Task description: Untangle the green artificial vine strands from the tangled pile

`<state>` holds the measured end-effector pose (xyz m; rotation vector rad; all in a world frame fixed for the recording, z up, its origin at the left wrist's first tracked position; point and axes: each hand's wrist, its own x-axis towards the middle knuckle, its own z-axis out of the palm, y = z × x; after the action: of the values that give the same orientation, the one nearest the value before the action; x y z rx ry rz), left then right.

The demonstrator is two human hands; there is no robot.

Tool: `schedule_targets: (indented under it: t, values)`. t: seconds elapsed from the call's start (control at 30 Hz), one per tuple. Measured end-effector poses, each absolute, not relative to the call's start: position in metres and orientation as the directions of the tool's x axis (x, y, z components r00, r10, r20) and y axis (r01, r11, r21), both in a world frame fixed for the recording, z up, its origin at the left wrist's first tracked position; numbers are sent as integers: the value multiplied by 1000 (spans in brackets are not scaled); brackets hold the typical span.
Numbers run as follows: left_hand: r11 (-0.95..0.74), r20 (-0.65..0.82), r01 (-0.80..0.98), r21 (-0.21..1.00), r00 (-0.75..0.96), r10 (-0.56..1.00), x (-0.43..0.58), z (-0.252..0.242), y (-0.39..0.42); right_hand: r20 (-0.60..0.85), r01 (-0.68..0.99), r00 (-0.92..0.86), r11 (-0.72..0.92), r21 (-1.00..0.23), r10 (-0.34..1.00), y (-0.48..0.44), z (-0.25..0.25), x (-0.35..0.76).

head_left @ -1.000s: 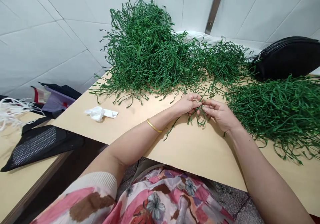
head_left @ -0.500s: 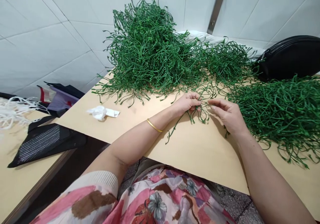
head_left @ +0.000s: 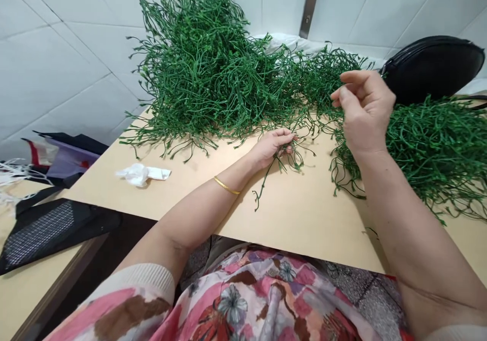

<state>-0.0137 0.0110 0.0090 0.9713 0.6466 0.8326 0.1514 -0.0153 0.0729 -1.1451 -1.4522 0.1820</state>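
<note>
My left hand (head_left: 272,147) is closed around a small bunch of thin green artificial stems (head_left: 283,164) just above the tabletop. Stem ends with tiny buds fan out past its fingertips, and one longer stem (head_left: 262,191) hangs toward me. My right hand (head_left: 367,110) is raised above the table, apart from the bunch, in front of the black bag and the right-hand stems. Its fingers are bent in with the thumb close to them. Anything pinched there is too small to make out.
A tall heap of green stems (head_left: 205,67) stands at the back against the tiled wall (head_left: 87,52). More stems (head_left: 437,148) lie at right, before a black bag (head_left: 433,69). A crumpled white tissue (head_left: 137,174) is at left. Black mesh material (head_left: 41,229) lies beyond the table's left edge.
My right hand has left the bunch and risen up and to the right. My left hand keeps hold of the stems. The whole view has shifted slightly.
</note>
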Motion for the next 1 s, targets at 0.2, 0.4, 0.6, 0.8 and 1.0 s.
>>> schedule_targets:
  t: [0.2,0.4,0.6,0.8,1.0]
  values:
    - [258,-72,-258,931,563,824,-13,2,14,744,563,258,529,-635,617,-32,79,172]
    - [216,-77,-213,953,518,852,-10,-2,11,770,493,352,594,-636,532,-37,110,174]
    - [268,-91,-243,932,559,824,-15,1,12,469,763,1,302,-571,883,-110,93,171]
    - [295,-128,-227,928,549,826,-16,2,15,294,779,348,-100,-619,890,-221,25,206]
    - [305,-145,-235,923,522,841,-13,3,13,258,840,461,-324,-435,849,-257,-19,209]
